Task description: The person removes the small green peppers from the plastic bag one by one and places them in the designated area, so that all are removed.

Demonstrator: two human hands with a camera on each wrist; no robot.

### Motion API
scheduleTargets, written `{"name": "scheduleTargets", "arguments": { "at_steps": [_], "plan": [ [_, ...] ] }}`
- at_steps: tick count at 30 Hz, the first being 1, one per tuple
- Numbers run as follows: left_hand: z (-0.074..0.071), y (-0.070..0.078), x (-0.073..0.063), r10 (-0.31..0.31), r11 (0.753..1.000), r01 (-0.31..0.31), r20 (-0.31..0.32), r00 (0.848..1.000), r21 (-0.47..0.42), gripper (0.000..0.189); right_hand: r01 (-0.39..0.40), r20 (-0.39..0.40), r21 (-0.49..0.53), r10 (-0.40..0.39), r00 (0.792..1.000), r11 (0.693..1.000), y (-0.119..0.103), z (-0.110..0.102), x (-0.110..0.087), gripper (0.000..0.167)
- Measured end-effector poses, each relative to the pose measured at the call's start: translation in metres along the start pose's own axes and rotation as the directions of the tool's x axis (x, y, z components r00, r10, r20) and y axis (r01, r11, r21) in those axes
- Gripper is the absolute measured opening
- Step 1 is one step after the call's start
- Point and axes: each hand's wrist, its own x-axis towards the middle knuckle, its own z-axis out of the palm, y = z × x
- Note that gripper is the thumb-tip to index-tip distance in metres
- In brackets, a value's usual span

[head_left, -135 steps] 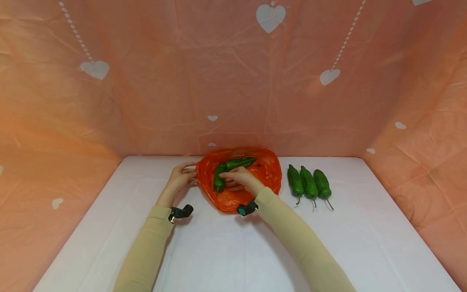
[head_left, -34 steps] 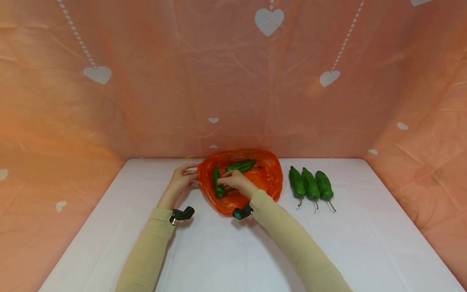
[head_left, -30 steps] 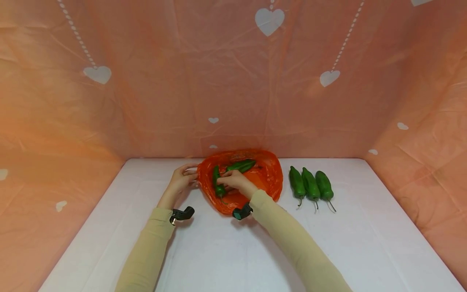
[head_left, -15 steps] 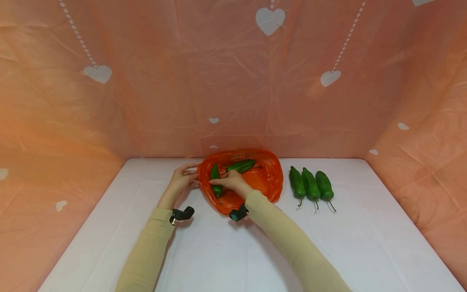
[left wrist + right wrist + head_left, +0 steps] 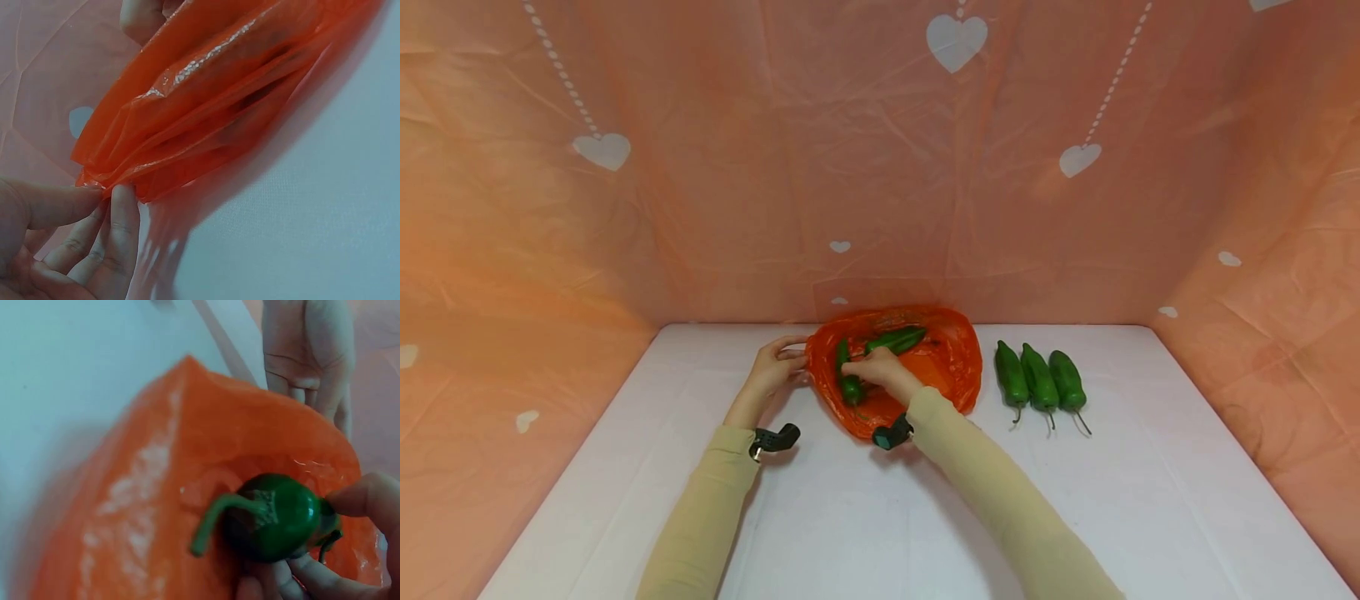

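A red-orange plastic bag (image 5: 951,367) lies wide open on the table, its sides standing up like a bowl. At its left rim, my left hand (image 5: 772,367) pinches the gathered plastic between thumb and fingers; the left wrist view shows this pinch on the bag (image 5: 206,106) closely. Inside the bag, my right hand (image 5: 883,372) grips a green pepper (image 5: 852,390) near the left wall. In the right wrist view the thumb (image 5: 365,501) presses one side of that pepper (image 5: 275,515), its curved stem toward the camera. A second green pepper (image 5: 898,338) rests at the bag's back.
Three green peppers (image 5: 1039,379) lie side by side right of the bag, stems toward me. The white-covered table (image 5: 820,517) runs up to an orange cloth backdrop (image 5: 880,167) with white hearts, which also rises on both sides.
Over the last seconds my right hand has moved slightly left and the pepper it grips has shifted and turned a little inside the bag. The left hand keeps its pinch.
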Motion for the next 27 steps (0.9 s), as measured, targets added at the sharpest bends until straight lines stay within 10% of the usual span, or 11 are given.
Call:
{"name": "scheduleTargets", "arguments": {
  "at_steps": [13,27],
  "plan": [
    [0.000,0.000,-0.001,0.002,1.000,-0.002,-0.001,1.000,0.001,0.042,-0.063,0.152,0.070,0.052,0.987,0.996,0.004,-0.014,0.005,0.018],
    [-0.001,0.000,-0.001,-0.014,1.000,0.014,-0.002,1.000,0.000,0.042,0.019,0.258,0.208,-0.074,0.963,0.978,0.003,-0.030,-0.003,0.044]
  ]
}}
